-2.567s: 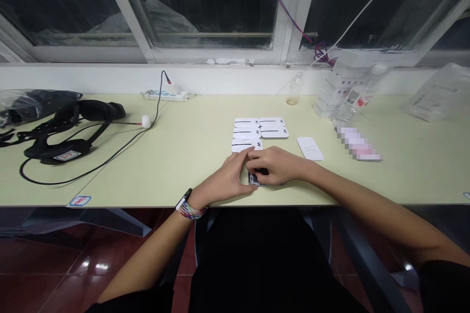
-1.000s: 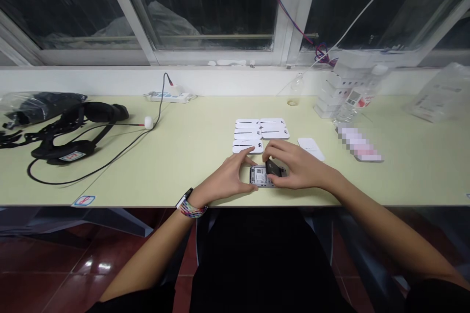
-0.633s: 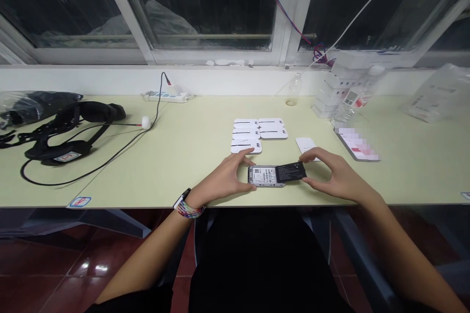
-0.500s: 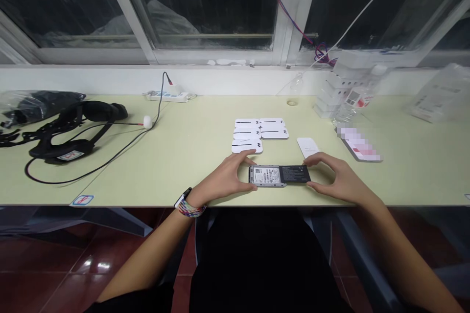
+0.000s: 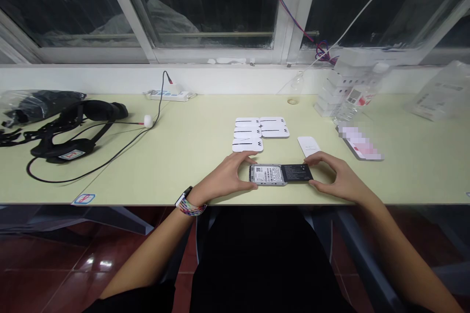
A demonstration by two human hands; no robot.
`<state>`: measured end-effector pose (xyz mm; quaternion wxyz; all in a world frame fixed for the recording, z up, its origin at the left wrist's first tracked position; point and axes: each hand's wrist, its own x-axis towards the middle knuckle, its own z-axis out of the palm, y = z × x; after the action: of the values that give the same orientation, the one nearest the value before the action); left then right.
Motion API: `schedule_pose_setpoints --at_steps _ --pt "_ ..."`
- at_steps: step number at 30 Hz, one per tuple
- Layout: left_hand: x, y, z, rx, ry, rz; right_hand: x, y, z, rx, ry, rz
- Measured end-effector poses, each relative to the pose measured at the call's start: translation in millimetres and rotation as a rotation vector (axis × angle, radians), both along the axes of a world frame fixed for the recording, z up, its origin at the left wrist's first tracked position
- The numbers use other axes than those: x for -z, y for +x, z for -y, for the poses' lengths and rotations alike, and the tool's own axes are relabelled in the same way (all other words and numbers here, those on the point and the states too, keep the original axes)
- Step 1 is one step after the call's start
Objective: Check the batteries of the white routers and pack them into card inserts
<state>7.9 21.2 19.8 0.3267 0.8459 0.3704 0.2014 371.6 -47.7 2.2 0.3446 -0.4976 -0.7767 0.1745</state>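
My left hand (image 5: 229,176) grips the left end of an open grey device (image 5: 267,175), thumb and index finger at its long sides. White printed labels show inside its shallow bay. At its right end lies a flat black battery (image 5: 297,173), partly overlapping or abutting the casing; I cannot tell which. My right hand (image 5: 336,176) pinches the battery's far right end between thumb and fingers. Just above the right fingers rests a white rounded cover (image 5: 308,147). Several white rounded units (image 5: 247,145), marked with a black line and a letter, sit beyond my left hand.
At the left are a black headset (image 5: 73,149), its cable and a power strip (image 5: 171,95). Toward the right stand a plastic bottle (image 5: 354,102), stacked white boxes (image 5: 328,95), a blurred-out phone-shaped item (image 5: 360,143) and a plastic bag (image 5: 440,93). A tape roll (image 5: 293,101) lies near the wall.
The battery's right end has shifted very slightly to the right with my right hand. My left hand and the device have stayed nearly still.
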Motion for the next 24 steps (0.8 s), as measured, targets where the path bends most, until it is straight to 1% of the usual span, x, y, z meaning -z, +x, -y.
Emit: schedule_pose_setpoints --at_steps 24 --pt "-1.3 2.0 -0.2 -0.001 0.012 -0.013 0.9 1.0 0.3 0.01 0.004 -0.001"
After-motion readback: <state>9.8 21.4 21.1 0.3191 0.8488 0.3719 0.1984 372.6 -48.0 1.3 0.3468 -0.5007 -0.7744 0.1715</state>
